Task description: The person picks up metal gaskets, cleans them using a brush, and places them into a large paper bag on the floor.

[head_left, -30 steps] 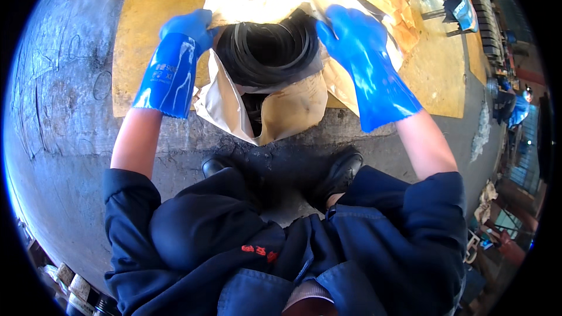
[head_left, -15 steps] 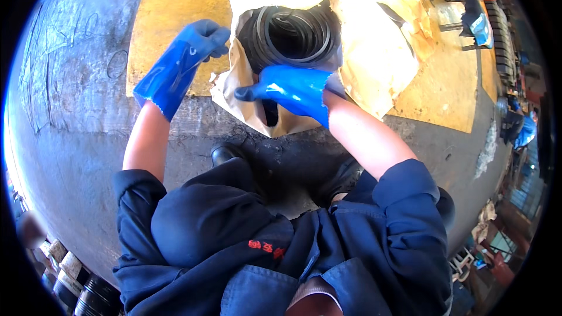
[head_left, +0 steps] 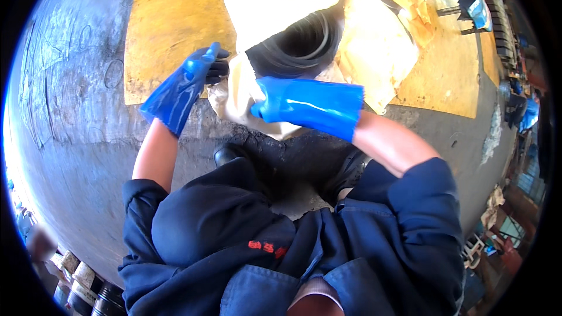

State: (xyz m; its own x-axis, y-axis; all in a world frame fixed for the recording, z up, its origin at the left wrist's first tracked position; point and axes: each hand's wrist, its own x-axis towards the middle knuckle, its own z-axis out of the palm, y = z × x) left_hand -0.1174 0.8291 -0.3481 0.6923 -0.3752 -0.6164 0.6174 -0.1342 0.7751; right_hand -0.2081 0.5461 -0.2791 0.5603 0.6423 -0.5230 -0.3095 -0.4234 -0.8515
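Observation:
A crumpled tan paper sack (head_left: 241,85) lies open ahead of me. Inside it sits a nested stack of black rings (head_left: 313,52), rubber-like and partly covered by the sack's pale far flap. My right hand (head_left: 274,98), in a long blue glove, is closed over the near edge of the sack, its fingertips partly hidden. Just left of the sack is my left hand (head_left: 205,67), also blue-gloved. Its thumb points up, away from its dark-palmed fingers, which reach toward the sack's left side; whether they touch the paper I cannot tell.
Beneath the sack is a worn yellow board (head_left: 175,29) on a dark, stained floor (head_left: 76,99). More torn paper (head_left: 404,6) lies at the sack's right. A dark pronged object (head_left: 471,9) rests at the upper right. Dark drums (head_left: 108,301) stand at the lower left.
The sack's far flap has come down toward me over part of the rings. My right hand has moved slightly right and nearer; my left thumb has lifted away from its fingers.

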